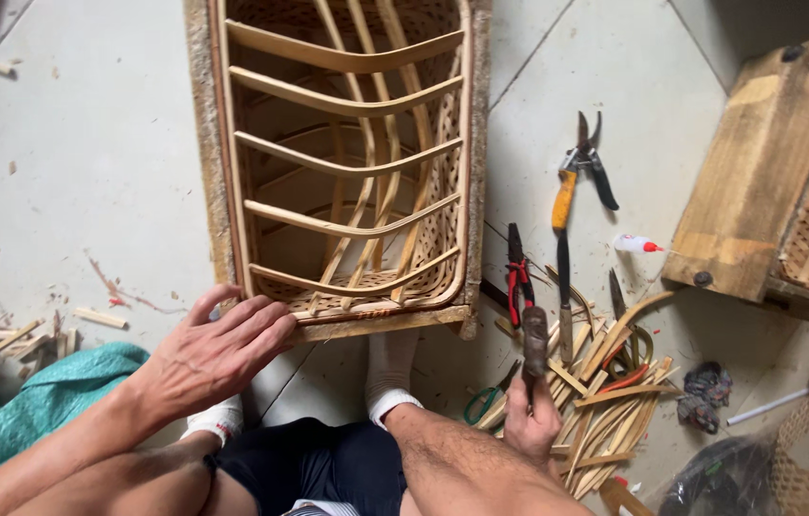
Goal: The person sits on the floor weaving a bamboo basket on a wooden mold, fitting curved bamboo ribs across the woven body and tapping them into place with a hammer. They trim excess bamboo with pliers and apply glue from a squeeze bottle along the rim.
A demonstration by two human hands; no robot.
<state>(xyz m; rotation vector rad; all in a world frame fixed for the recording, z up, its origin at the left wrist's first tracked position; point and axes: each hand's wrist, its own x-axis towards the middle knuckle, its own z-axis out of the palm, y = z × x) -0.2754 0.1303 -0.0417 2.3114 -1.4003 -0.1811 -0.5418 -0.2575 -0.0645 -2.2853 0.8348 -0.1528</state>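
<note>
A woven cane frame (347,162) with curved wooden slats lies on the tiled floor in front of me. My left hand (218,349) rests flat, fingers together, on its near left corner. My right hand (531,420) is closed around the handle of a small hammer (533,339), held upright to the right of the frame, above a heap of cane strips. My legs and white-socked feet show at the bottom, under the frame's near edge.
Right of the frame lie pruning shears (581,162), red-handled pliers (517,277), a knife, a small glue bottle (636,245) and a pile of cane strips (605,382). A wooden frame piece (758,172) stands at far right. Teal cloth (32,406) lies at left.
</note>
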